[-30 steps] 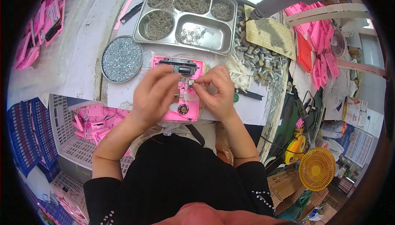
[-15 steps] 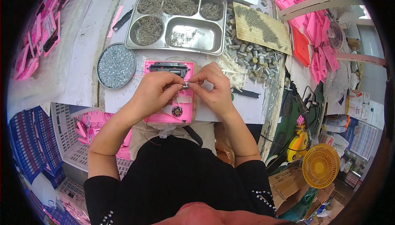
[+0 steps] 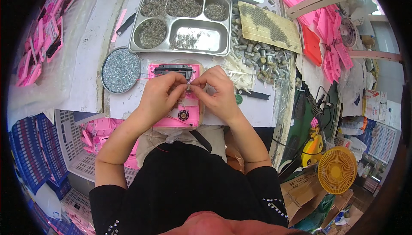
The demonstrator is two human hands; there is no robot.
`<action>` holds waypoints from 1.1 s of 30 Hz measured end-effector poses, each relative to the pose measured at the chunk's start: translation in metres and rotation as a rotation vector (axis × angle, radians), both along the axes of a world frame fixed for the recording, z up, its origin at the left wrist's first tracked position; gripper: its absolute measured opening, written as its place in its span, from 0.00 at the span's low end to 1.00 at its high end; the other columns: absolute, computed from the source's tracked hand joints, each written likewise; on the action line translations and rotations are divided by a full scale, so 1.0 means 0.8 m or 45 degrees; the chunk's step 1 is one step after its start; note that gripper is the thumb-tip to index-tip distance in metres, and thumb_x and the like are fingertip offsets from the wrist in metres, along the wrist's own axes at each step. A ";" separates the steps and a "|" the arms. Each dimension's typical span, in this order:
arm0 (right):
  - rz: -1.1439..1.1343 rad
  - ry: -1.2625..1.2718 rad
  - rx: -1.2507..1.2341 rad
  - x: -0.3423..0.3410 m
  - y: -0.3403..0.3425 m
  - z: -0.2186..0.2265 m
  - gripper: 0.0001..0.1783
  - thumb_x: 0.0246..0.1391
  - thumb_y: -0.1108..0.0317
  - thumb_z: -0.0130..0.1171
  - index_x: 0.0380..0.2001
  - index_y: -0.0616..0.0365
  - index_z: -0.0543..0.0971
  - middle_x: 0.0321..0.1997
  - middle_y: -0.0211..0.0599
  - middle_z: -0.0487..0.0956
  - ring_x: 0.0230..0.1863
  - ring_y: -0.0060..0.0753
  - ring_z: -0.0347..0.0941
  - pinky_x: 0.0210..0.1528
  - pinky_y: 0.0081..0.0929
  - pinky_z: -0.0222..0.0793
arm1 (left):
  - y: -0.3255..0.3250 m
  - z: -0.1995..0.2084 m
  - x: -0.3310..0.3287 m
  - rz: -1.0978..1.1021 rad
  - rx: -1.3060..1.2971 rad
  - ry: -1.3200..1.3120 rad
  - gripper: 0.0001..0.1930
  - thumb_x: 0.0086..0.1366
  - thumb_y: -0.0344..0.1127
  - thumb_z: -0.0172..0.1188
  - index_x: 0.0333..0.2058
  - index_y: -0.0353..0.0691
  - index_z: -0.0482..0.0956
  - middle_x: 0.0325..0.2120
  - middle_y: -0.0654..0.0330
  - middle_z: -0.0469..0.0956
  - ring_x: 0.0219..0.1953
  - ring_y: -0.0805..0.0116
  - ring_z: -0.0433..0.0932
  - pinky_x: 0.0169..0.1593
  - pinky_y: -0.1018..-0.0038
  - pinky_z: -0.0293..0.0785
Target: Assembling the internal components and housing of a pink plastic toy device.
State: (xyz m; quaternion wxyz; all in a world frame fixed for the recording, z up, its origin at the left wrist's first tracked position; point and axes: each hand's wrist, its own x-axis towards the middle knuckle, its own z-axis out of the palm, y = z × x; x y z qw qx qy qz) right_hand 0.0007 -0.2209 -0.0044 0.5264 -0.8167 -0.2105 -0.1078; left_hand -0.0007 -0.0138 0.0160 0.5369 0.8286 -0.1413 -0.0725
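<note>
A pink plastic housing (image 3: 194, 120) lies in front of me, with a black slotted part (image 3: 173, 69) along its far edge. Nearer me in the same housing sits a round dark component (image 3: 183, 115), with thin wires beside it. Over the housing's middle, my left hand (image 3: 159, 97) is closed in a pinch of thumb and forefinger. My right hand (image 3: 219, 95) pinches too, its fingertips meeting the left ones. Whatever small piece is between the fingertips is too small and covered to name.
Beyond the housing stands a metal compartment tray (image 3: 201, 51) of small metal parts. To its left is a round dish (image 3: 121, 69) of tiny silvery pieces. Small metal cylinders (image 3: 267, 59) are heaped at right, beside a tan board (image 3: 270, 27). Pink parts (image 3: 101, 130) fill a crate at lower left.
The view has shifted slightly. Both hands stay pinched together over the housing, with small changes in finger position; the right hand's fingers have drawn a little closer to the left's.
</note>
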 end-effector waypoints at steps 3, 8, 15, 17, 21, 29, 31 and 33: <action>-0.027 -0.069 -0.052 -0.003 0.003 0.002 0.08 0.45 0.74 0.74 0.30 0.56 0.84 0.27 0.31 0.79 0.33 0.35 0.72 0.39 0.31 0.67 | 0.002 -0.011 0.001 -0.100 0.220 -0.551 0.05 0.63 0.26 0.65 0.38 0.35 0.81 0.31 0.53 0.83 0.32 0.55 0.84 0.35 0.65 0.80; -0.049 -0.131 -0.052 -0.004 0.005 0.003 0.10 0.45 0.73 0.75 0.30 0.57 0.83 0.27 0.32 0.78 0.33 0.38 0.72 0.38 0.33 0.67 | 0.011 -0.003 0.003 -0.213 0.203 -0.471 0.07 0.63 0.24 0.65 0.41 0.34 0.81 0.29 0.56 0.81 0.30 0.65 0.82 0.34 0.72 0.77; 0.030 -0.078 -0.121 -0.010 0.010 -0.005 0.10 0.45 0.72 0.74 0.32 0.57 0.83 0.29 0.35 0.78 0.35 0.43 0.72 0.37 0.37 0.68 | 0.014 0.005 0.002 -0.104 -0.138 0.239 0.05 0.65 0.26 0.65 0.38 0.33 0.80 0.27 0.59 0.77 0.23 0.72 0.79 0.28 0.73 0.73; 0.000 -0.067 -0.139 -0.021 0.007 0.000 0.10 0.45 0.73 0.73 0.32 0.57 0.83 0.29 0.35 0.78 0.35 0.43 0.72 0.38 0.37 0.68 | 0.012 0.003 0.005 -0.139 -0.126 0.156 0.05 0.65 0.27 0.65 0.38 0.33 0.80 0.26 0.60 0.77 0.24 0.73 0.78 0.28 0.73 0.72; -0.199 -0.042 -0.119 -0.069 -0.051 0.016 0.09 0.47 0.76 0.70 0.34 0.58 0.83 0.30 0.36 0.79 0.36 0.42 0.74 0.40 0.34 0.70 | 0.009 -0.005 0.004 -0.150 0.006 -0.058 0.04 0.64 0.26 0.64 0.36 0.34 0.80 0.26 0.60 0.75 0.24 0.72 0.74 0.28 0.73 0.68; -1.472 0.312 0.928 -0.221 -0.280 0.026 0.24 0.64 0.73 0.61 0.60 0.60 0.68 0.35 0.30 0.77 0.30 0.22 0.71 0.32 0.24 0.72 | 0.003 -0.010 -0.011 -0.085 0.221 -0.457 0.05 0.59 0.23 0.65 0.34 0.34 0.78 0.33 0.55 0.76 0.32 0.60 0.77 0.37 0.69 0.73; -1.519 0.206 1.053 -0.221 -0.307 0.027 0.26 0.63 0.74 0.62 0.62 0.55 0.66 0.33 0.27 0.75 0.28 0.20 0.71 0.25 0.23 0.70 | 0.001 -0.012 -0.006 -0.154 0.251 -0.483 0.05 0.59 0.25 0.65 0.34 0.35 0.78 0.33 0.54 0.77 0.35 0.56 0.77 0.41 0.66 0.73; -1.469 0.164 1.063 -0.215 -0.355 0.000 0.29 0.62 0.74 0.64 0.64 0.52 0.67 0.31 0.26 0.73 0.23 0.18 0.68 0.20 0.18 0.64 | 0.004 -0.011 -0.001 -0.165 0.317 -0.565 0.05 0.60 0.27 0.64 0.34 0.36 0.78 0.33 0.53 0.78 0.38 0.50 0.78 0.43 0.61 0.73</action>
